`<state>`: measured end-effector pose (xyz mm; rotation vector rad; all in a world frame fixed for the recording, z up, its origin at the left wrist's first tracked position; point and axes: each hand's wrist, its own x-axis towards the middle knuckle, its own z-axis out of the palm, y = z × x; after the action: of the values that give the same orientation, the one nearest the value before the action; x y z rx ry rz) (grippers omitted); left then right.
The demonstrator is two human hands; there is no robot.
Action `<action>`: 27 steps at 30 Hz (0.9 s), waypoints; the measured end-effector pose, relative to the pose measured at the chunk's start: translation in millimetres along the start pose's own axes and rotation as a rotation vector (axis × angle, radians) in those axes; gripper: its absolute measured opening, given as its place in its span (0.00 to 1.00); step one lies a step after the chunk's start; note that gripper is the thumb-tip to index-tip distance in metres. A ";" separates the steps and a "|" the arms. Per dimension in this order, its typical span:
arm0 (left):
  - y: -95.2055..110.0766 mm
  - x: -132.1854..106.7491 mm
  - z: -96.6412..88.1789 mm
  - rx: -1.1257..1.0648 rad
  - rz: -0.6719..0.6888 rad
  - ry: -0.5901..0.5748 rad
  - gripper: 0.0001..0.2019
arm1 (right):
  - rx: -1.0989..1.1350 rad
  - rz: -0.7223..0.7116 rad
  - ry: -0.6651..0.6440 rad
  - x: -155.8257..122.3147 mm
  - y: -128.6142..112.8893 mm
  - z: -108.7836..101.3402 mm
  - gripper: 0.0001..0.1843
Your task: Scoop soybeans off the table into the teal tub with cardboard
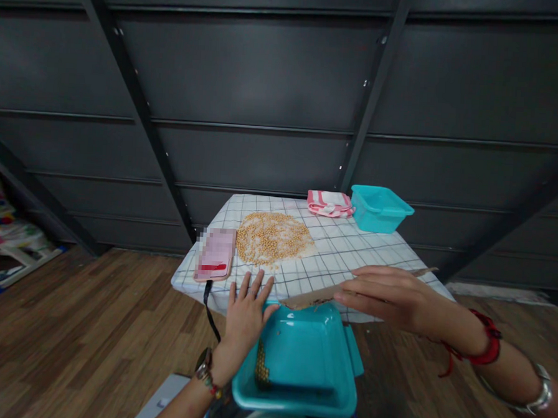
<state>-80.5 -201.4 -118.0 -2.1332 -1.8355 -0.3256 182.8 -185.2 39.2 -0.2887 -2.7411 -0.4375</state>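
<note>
My left hand (244,322) lies flat with fingers spread at the near edge of a small table covered by a white checked cloth (352,244), beside a teal plastic tray (299,360). The tray sits low in front of the table and has a few yellow grains (262,367) along its left side. My right hand (386,297) reaches leftward, fingers stretched over a strip of brown cardboard (314,296) that lies along the table edge above the tray. A round heap of yellow grains (272,238) is spread on the cloth beyond both hands.
A pink phone (215,254) with a black cord lies at the table's left edge. A teal tub (379,208) and a folded pink striped cloth (330,203) stand at the far side. Dark metal wall panels rise behind; wooden floor surrounds the table.
</note>
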 end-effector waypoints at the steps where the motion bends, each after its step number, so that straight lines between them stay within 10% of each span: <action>1: 0.3 0.0 -0.5 0.006 0.001 -0.006 0.25 | 0.006 0.014 0.005 -1.2 0.0 -0.8 0.15; 27: 0.7 0.2 -6.8 0.042 -0.003 -0.012 0.26 | -0.091 -0.005 0.051 34.7 50.7 42.2 0.22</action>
<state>-79.6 -203.8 -111.6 -2.1089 -1.8362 -0.2740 150.8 -118.9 27.7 -0.2897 -2.6773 -0.5637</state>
